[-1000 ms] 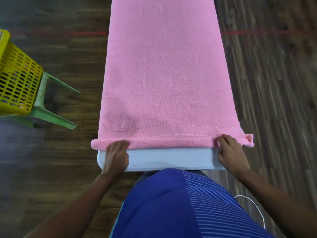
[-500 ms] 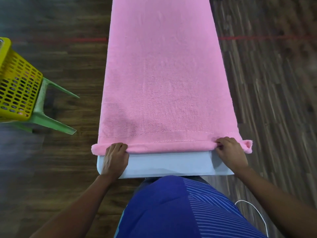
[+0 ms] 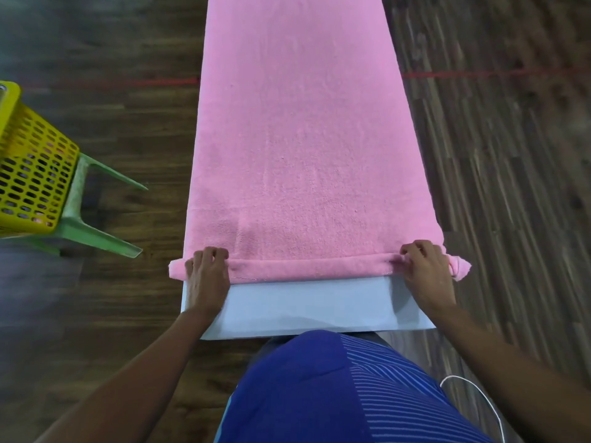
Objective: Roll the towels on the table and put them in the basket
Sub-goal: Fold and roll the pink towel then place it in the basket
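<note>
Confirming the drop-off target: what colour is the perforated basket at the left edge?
Yellow, with rows of small slots; the basket shows only in the head view.

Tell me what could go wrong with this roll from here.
1. The end of the towel beyond the right hand hangs off the side of the table and looks twisted, so the roll may come out crooked.
2. The left hand and the right hand grip only the two ends, so the middle may roll up loose.
</note>
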